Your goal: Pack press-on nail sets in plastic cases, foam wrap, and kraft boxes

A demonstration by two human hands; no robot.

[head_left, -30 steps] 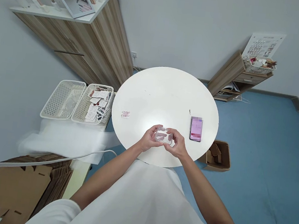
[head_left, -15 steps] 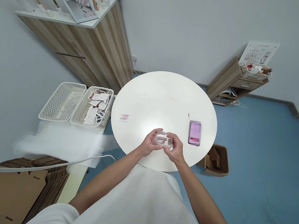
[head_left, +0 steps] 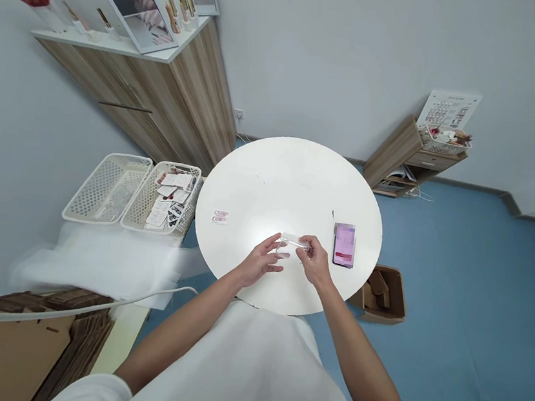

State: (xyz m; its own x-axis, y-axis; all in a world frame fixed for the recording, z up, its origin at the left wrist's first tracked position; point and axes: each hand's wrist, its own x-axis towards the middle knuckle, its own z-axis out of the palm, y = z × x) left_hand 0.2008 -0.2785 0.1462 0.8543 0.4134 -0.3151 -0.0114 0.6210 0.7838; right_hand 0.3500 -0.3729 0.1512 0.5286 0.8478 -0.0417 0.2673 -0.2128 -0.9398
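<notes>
A small clear plastic box (head_left: 295, 243) is held above the white table, tilted so that its edge shows. My right hand (head_left: 315, 260) pinches the box at its right end between thumb and fingers. At the left end, my left hand (head_left: 261, 263) has its fingers spread apart, with the upper fingertips beside the box; whether they touch it I cannot tell. What lies inside the box is too small to make out. A small card with pink oval pieces (head_left: 220, 216) lies on the table's left side.
A phone with a lit, blurred screen (head_left: 344, 244) lies right on the round white table (head_left: 296, 165). Two white baskets (head_left: 133, 200) stand left, one with cards. An open cardboard box (head_left: 385, 296) sits on the floor at right. Flat cardboard (head_left: 10, 351) is stacked lower left.
My left fingers have come off their grip and spread apart. The clear box has been tilted in my right hand, so its broad face no longer shows. The whole view has shifted slightly.
</notes>
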